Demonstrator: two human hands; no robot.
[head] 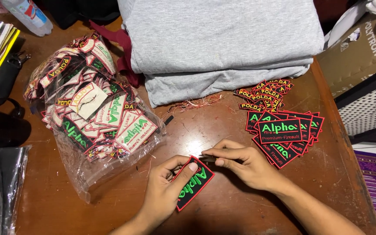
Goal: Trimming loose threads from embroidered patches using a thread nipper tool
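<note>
Clear plastic makes up the only container in front of you: a crumpled bag (pixel 88 143) lying left of centre on the brown wooden table (pixel 223 213), its mouth toward the lower edge of the frame. You can see it stuffed with embroidered patches (pixel 96 104), black ones with green lettering and red borders, many turned pale backing up, heaped every way.

Just below the middle of the frame you hold one patch (pixel 195 182): a black rectangle edged in red with bright green lettering, tilted so one short end points to the upper right. Your left hand (pixel 166 191) is clamped on it from the lower left, thumb pressed flat across its face, the other fingers under it. Your right hand (pixel 244 163) comes in from the right, fingertips pinched together at the patch's upper end around a small dark tool whose kind you cannot make out; the two hands nearly touch there.

To the right, just above your right hand, a fanned stack of matching patches (pixel 283 132) lies face up, and beyond it a looser pile of small patches (pixel 266 93), narrower with yellow lettering. A folded pile of grey cloth (pixel 223 39) fills the upper middle, with a dark red cloth (pixel 118 43) tucked at its left edge and loose red thread trimmings (pixel 196 103) strewn before it. A plastic bottle (pixel 27 15) lies at upper left, a cardboard box (pixel 362 52) at upper right. Nothing lies between your hands and the stacks.
</note>
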